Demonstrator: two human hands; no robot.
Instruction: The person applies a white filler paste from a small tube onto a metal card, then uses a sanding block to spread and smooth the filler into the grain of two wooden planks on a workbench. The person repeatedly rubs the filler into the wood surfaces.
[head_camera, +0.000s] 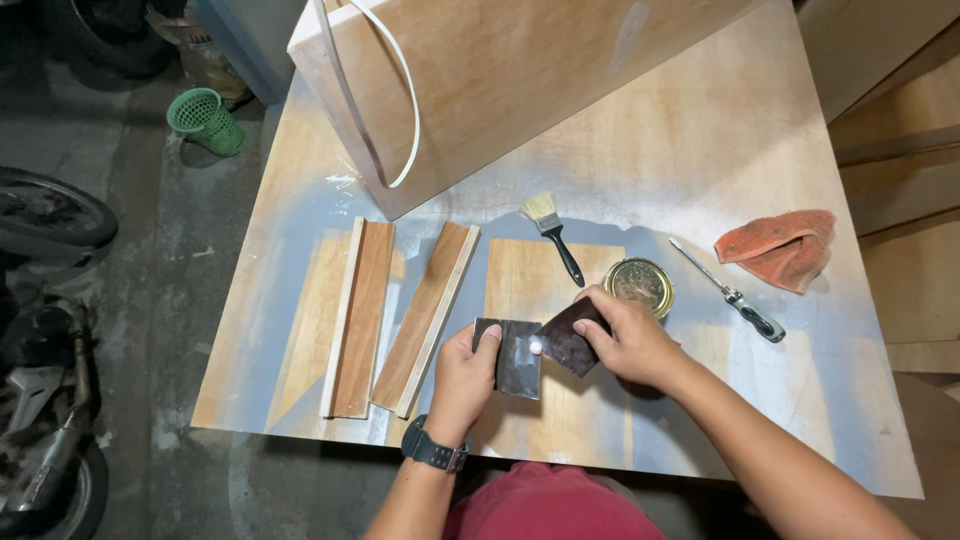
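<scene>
Left hand (462, 372) grips one putty knife (512, 355), right hand (628, 338) pinches one dark scraper (568, 335), beside two wooden strips (362, 315).

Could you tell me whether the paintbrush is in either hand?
No, the paintbrush lies on the table, beyond both hands.

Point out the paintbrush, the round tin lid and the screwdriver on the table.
paintbrush (553, 236), head view, on the ferrule below the bristles
round tin lid (639, 282), head view, on its gold top
screwdriver (728, 291), head view, on the shaft near the handle
</scene>
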